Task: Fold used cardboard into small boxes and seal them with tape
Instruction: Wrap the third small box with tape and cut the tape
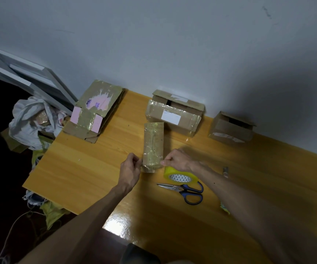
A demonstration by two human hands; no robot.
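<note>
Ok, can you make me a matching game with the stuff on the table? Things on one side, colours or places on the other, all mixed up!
Things:
1. tape roll
2. scissors
3. narrow box
4. flattened cardboard

Colours or places:
a. has pink patches
b. pinched between the left hand and right hand
c. yellow
d. blue handles

Pairs: 1-c, 2-d, 3-b, 4-a

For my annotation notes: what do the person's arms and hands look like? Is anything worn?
The left forearm and right forearm are bare as far as the picture shows; no sleeves appear. The left hand and right hand have no gloves, and no watch, bracelet or ring is visible.
</note>
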